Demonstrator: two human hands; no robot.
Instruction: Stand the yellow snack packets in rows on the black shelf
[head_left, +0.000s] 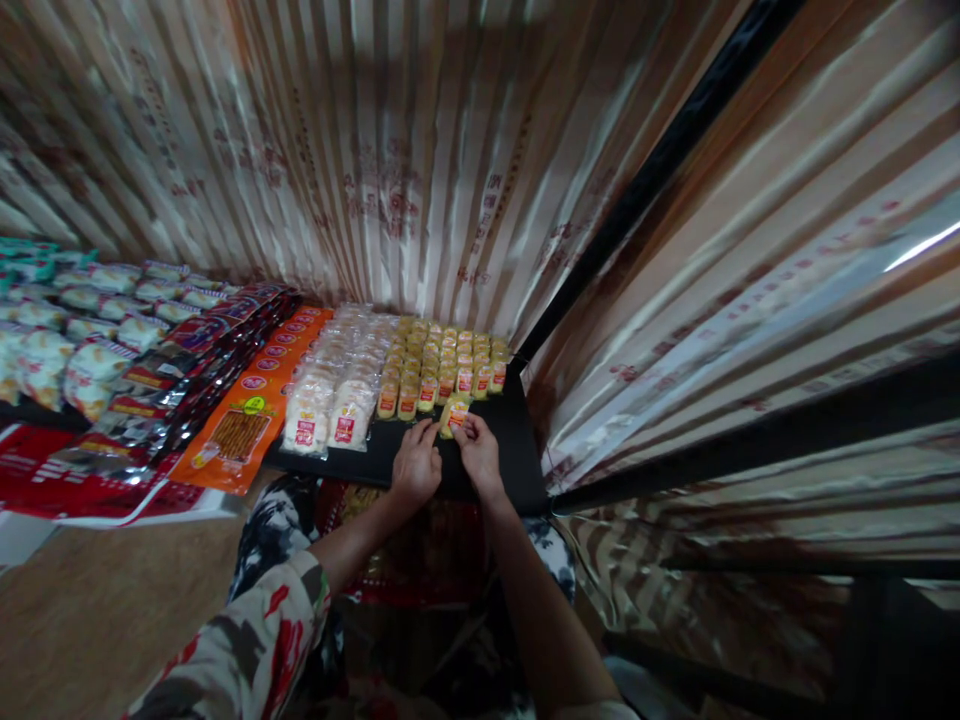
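Observation:
My right hand (480, 455) pinches a small yellow snack packet (454, 411) with a red-and-white label, tilted above the front of a black shelf (517, 460). My left hand (418, 465) has its fingers curled, with the fingertips at the packet's lower left edge. Just behind both hands stand rows of similar yellow packets (427, 390), lined up side by side and running back. To their left lie rows of clear bags of round white crackers (349, 410) with red labels.
Farther left are a flat orange snack bag (247, 430), a row of dark red shiny bags (157, 390) and several white packets (97, 365). A printed pleated curtain (420, 150) hangs behind. A black pole (637, 180) slants down at the right. Below my hands is a red bag (442, 555).

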